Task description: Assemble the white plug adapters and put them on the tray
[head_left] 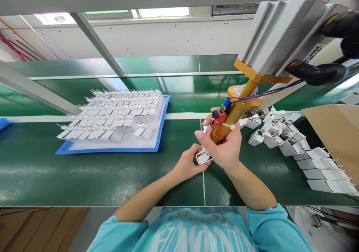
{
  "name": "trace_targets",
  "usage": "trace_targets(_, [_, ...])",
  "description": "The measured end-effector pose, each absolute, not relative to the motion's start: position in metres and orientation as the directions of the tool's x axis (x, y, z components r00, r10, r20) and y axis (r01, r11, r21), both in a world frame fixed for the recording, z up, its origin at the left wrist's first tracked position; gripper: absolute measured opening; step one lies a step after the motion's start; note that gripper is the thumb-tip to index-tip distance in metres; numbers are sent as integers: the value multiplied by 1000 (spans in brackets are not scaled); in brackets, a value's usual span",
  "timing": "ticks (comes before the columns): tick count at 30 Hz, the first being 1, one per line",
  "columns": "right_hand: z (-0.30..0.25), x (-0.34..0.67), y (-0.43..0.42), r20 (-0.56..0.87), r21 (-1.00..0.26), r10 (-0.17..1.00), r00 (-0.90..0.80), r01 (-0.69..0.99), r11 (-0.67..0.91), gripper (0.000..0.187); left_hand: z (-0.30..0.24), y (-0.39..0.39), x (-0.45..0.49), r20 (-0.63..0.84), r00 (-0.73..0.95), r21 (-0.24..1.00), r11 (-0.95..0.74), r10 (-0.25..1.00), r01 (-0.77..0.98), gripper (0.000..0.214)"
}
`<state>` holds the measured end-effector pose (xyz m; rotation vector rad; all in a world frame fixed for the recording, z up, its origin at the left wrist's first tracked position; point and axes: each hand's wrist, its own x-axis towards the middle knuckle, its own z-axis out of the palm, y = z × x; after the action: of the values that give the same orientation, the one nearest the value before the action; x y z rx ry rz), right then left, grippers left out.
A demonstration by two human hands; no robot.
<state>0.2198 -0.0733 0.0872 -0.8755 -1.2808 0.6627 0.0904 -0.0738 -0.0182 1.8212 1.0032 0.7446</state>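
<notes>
My left hand point(187, 164) pinches a small white open plastic charger case point(203, 157) between thumb and fingers, low over the green bench. My right hand point(229, 149) is wrapped round a gold-coloured cylindrical hand tool point(235, 115), its thumb beside a red and black switch point(219, 118). The tool's lower end is close above the case; my right hand hides whether they touch. Blue and brown wires point(269, 93) run up the tool towards a grey ribbed metal body point(283, 38) overhead.
To the left, a blue-edged tray point(141, 147) bears rows of white charger cases point(120, 111). Loose open cases with wires point(273, 130) lie piled at the right, beside stacked ones point(327, 173) and a cardboard box point(333, 123). A slanting metal post point(97, 44) stands behind the bench.
</notes>
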Motion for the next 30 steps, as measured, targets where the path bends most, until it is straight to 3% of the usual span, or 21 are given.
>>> trace_targets(9, [90, 212, -81, 527, -845, 820, 224, 28, 535, 32, -23, -85, 104, 160, 456, 936, -281, 875, 211, 54])
trace_targets(15, [84, 212, -83, 504, -852, 843, 187, -54, 521, 26, -20, -89, 102, 151, 433, 941, -263, 889, 211, 42])
trace_targets(23, [80, 214, -83, 483, -862, 858, 174, -76, 501, 31, -17, -89, 103, 148, 413, 955, -238, 899, 178, 43])
trace_targets(30, [81, 217, -78, 549, -822, 816, 179, -57, 566, 33, -17, -86, 103, 86, 448, 954, -203, 890, 220, 38])
